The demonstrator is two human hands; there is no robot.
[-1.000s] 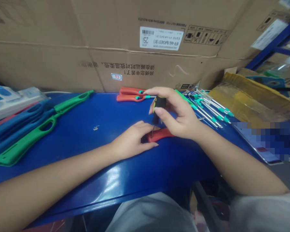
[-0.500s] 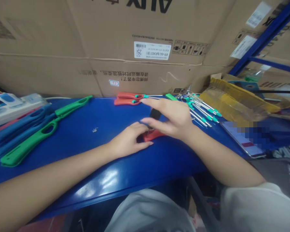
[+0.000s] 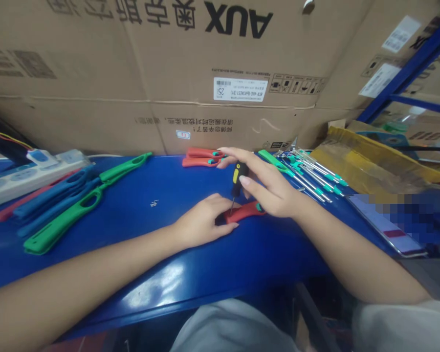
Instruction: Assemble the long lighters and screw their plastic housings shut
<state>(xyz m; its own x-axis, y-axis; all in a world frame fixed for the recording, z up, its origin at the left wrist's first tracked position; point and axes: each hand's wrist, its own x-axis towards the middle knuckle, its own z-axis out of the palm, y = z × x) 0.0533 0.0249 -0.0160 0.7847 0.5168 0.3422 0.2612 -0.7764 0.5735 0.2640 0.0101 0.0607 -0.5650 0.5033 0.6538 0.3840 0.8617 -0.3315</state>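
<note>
Seemingly mid-screwing: clamping screwdriver (image 3: pixel 237 178) in right grip (image 3: pixel 269 185), red handle (image 3: pixel 245 211) in left grip (image 3: pixel 201 222), with likely screws (image 3: pixel 153 203) unused at nine o'clock.

Gripping a black-and-yellow screwdriver (image 3: pixel 237 177) in the right hand (image 3: pixel 271 188), shaft down at the left end of a red handle (image 3: pixel 244 211) towards the front edge of the blue tabletop (image 3: pixel 146 286). Steadying that end with thumb and fingers of the left hand (image 3: pixel 203 222). Has tiny metal pieces (image 3: pixel 153 203) lying left of this hand; two more red handles (image 3: pixel 199 162) by the back edge, before a cardboard box (image 3: pixel 106 129); green handles (image 3: pixel 60 224), blue handles (image 3: pixel 51 199) and a white power strip (image 3: pixel 18 178) towards the left edge; metal rods (image 3: pixel 311 185) with green fittings towards the back right corner, near a yellow-taped package (image 3: pixel 359 166).
</note>
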